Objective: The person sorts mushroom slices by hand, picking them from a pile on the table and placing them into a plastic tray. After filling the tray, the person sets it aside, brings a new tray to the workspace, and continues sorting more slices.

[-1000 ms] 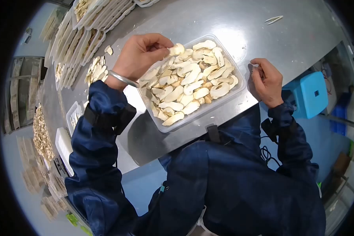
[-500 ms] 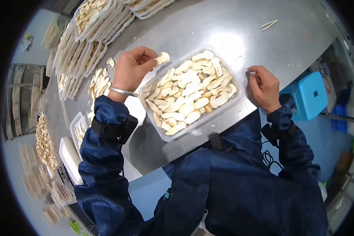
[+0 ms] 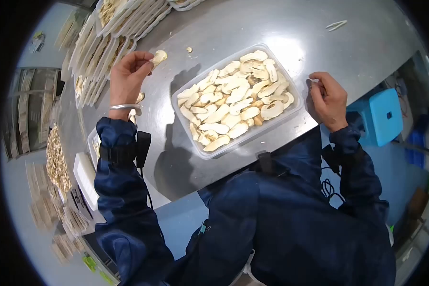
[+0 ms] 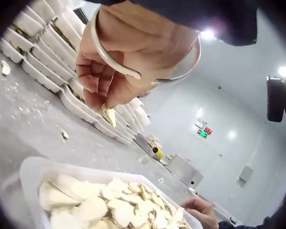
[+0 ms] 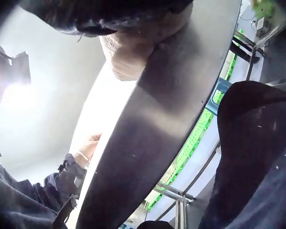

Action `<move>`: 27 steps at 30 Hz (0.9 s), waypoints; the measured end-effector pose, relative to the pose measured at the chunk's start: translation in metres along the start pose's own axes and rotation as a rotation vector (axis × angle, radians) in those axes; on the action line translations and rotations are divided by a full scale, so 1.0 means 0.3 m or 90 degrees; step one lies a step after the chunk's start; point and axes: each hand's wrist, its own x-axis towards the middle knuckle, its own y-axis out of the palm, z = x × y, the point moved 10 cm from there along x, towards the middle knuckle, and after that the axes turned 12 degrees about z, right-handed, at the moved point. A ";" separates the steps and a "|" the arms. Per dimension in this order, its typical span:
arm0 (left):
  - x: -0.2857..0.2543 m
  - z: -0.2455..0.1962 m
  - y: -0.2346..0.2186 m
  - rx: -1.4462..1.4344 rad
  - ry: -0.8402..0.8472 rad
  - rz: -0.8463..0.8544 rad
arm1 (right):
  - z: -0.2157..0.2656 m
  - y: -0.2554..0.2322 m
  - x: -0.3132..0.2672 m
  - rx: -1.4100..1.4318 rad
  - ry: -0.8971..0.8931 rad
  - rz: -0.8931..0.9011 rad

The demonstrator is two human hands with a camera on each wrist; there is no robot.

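Observation:
My left hand (image 3: 128, 78) pinches a pale mushroom slice (image 3: 159, 57) between thumb and fingers, over the table to the left of the plastic box. In the left wrist view this slice (image 4: 109, 117) hangs from the fingertips. The clear box (image 3: 253, 135) sits near the table's front edge, its bottom covered with cream mushroom slices (image 3: 233, 95), some brown-edged. Beyond the box's right side, my right hand (image 3: 330, 101) rests on the table edge, fingers loosely curled and holding nothing. The right wrist view shows only part of that hand (image 5: 128, 59).
Stacked white trays (image 3: 93, 62) of slices stand at the back left. A small mushroom piece (image 3: 189, 49) lies behind the box, and tweezers (image 3: 336, 25) lie at the far right. A blue stool-like box (image 3: 385, 117) stands beyond the table's right edge.
The left hand has carried the mushroom slice away from over the box, leftward toward the stacked trays. The right hand has stayed at the table edge.

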 end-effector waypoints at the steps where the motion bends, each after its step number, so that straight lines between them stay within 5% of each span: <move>1: -0.037 0.017 -0.025 -0.016 -0.018 -0.020 | -0.001 0.001 0.002 0.002 0.000 0.000; 6: -0.185 0.086 0.053 -0.097 -0.101 0.005 | -0.006 0.008 0.004 0.014 0.016 0.017; 13: -0.190 0.039 0.148 -0.151 -0.044 0.001 | -0.001 0.014 0.007 -0.027 0.001 0.018; 27: -0.322 0.064 0.027 -0.244 0.027 -0.128 | 0.004 0.019 0.007 -0.046 0.002 0.017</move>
